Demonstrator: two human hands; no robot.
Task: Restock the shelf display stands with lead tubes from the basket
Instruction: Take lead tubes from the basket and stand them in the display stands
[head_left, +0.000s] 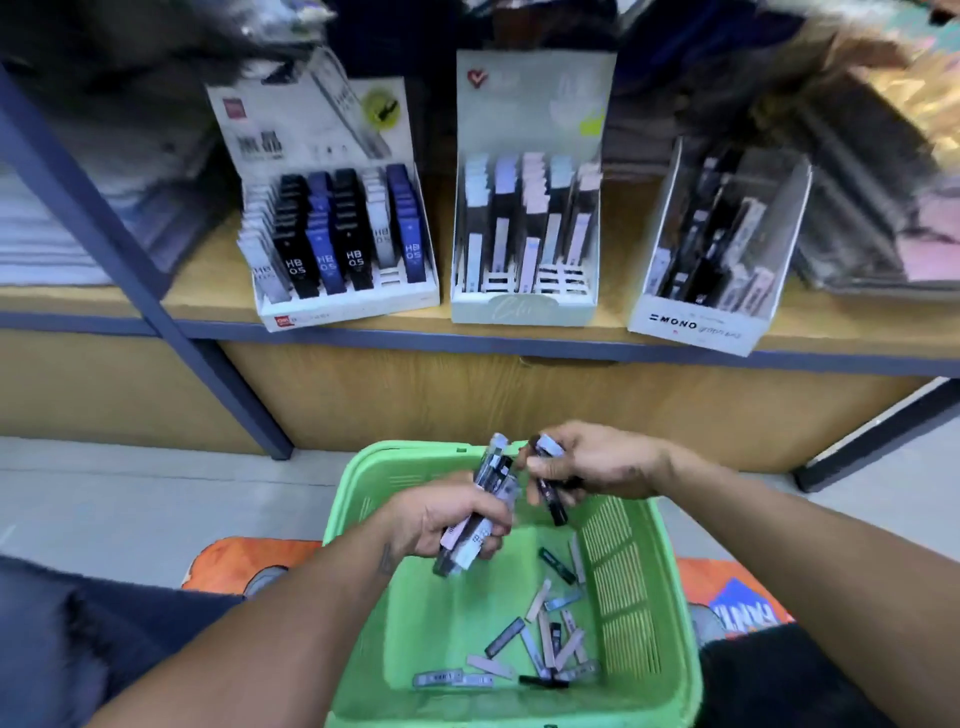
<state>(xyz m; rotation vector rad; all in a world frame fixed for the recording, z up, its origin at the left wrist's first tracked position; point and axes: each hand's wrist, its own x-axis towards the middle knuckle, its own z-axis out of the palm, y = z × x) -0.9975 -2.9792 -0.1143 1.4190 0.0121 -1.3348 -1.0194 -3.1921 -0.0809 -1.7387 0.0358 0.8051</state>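
left hand (447, 519): grips a bundle of slim rectangular black, grey and lilac lead tubes (485, 506), centre frame | right hand (587, 465): pinches a black lilac-capped tube (548, 480) | green slatted plastic basket (628, 582): loose tubes scattered lower centre | wooden shelf (208, 291): three white cardboard display stands (524, 208) across upper frame

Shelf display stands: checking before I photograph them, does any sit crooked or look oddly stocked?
Yes. The white MONO cardboard stand on the right sits turned at an angle to the wooden shelf edge, and its lead tubes lean unevenly. The other two stands sit straighter.
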